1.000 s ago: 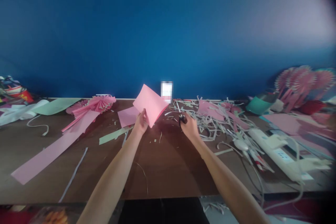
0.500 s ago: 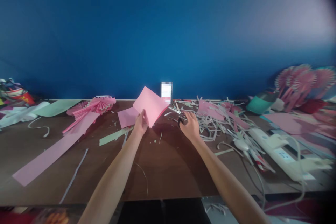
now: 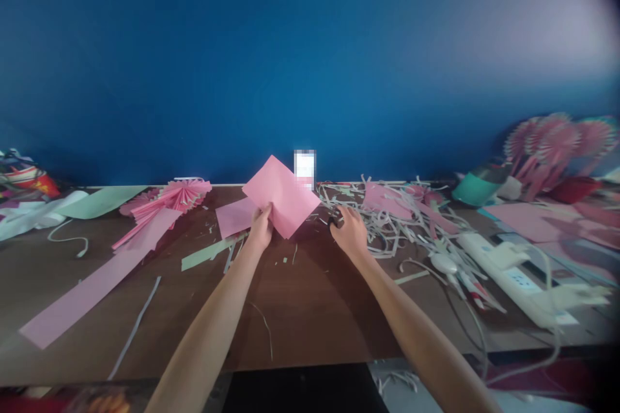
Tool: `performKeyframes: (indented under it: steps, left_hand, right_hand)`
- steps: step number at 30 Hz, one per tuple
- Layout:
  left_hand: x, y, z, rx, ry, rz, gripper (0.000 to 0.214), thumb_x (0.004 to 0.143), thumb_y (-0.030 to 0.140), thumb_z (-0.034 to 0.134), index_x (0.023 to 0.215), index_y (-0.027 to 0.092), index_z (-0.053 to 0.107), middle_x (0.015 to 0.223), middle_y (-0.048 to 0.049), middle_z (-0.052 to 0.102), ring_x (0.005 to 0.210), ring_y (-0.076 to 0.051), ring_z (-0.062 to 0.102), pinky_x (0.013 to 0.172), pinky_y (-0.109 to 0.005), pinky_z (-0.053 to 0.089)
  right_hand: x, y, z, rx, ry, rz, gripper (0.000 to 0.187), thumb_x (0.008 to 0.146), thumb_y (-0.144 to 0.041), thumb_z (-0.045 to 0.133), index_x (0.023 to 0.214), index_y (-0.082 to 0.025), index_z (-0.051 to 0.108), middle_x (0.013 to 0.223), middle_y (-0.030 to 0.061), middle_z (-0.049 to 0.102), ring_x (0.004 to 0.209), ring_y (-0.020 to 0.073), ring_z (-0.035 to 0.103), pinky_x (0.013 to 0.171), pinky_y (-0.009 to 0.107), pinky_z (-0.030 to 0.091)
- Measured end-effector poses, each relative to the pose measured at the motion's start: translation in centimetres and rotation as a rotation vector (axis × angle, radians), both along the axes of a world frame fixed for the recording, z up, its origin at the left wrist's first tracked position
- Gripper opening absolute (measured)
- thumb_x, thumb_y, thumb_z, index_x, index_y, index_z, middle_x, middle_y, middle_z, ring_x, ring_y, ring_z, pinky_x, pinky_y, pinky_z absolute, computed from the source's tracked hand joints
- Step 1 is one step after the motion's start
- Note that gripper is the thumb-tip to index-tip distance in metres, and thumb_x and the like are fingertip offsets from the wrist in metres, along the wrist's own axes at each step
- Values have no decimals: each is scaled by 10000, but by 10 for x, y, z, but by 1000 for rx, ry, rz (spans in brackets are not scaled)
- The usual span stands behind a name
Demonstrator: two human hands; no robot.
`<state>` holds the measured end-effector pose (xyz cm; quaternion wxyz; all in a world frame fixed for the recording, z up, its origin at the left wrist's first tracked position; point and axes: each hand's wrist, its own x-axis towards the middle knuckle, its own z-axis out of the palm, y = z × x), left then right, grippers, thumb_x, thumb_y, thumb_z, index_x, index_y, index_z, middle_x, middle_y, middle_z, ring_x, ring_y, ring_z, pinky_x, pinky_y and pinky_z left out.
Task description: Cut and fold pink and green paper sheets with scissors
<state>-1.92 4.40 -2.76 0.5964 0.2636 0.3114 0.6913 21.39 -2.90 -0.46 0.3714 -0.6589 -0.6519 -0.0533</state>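
Note:
My left hand [image 3: 262,227] pinches a pink sheet of paper [image 3: 285,197] by its near edge and holds it up over the table, with a corner pointing away from me. My right hand [image 3: 349,230] is closed around a pair of scissors [image 3: 332,222]; a dark handle shows at the thumb, and the blades are mostly hidden near the paper's right corner. Another pink piece of paper [image 3: 234,217] lies on the table just left of the held sheet. A pale green strip [image 3: 206,256] rests close to my left wrist.
Shredded paper strips [image 3: 387,232] are heaped right of my right hand. Further right lie a white power strip [image 3: 508,281] with cables and pink sheets [image 3: 523,222]. Pleated pink paper [image 3: 169,197] and a long pink strip [image 3: 82,297] lie left. A blue panel [image 3: 310,64] stands behind.
The pink sheet in my left hand has opened out flatter and its right corner reaches further right. The scissors' blades, visible before, are now mostly hidden. My right hand has hardly moved.

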Motion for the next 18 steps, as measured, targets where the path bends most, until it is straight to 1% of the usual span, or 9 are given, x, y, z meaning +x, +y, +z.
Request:
performKeyframes:
  steps: [5, 10, 15, 18]
  left_hand:
    - [2, -2, 1, 31, 19, 8, 289, 699, 247, 751, 945, 157, 629, 977, -48, 663, 900, -145, 610, 843, -273, 482]
    - [3, 0, -5, 63, 103, 14, 314, 715, 295, 731, 973, 147, 628, 1000, -67, 657, 929, -165, 604, 879, -302, 467]
    - [4, 5, -12, 81, 243, 101, 334, 739, 337, 693, 1007, 155, 613, 1028, -75, 649, 976, -183, 594, 890, -314, 459]
    - [5, 5, -13, 77, 298, 161, 367, 734, 347, 691, 1039, 163, 601, 1050, -81, 648, 1033, -204, 580, 905, -330, 456]
  right_hand:
    - [0, -1, 2, -93, 0, -9, 383, 777, -287, 528, 1156, -250, 571, 1049, 37, 647, 939, 213, 570, 707, 281, 433]
    - [1, -4, 8, -161, -42, -53, 382, 776, -279, 529, 1153, -270, 585, 1041, 25, 661, 916, 201, 595, 689, 259, 423]
    - [3, -5, 12, -203, -126, -76, 395, 778, -273, 528, 1169, -291, 578, 988, 17, 680, 878, 196, 616, 679, 260, 416]
    - [3, -7, 15, -221, -185, -91, 391, 792, -271, 512, 1175, -317, 574, 958, 11, 694, 842, 202, 630, 673, 273, 418]
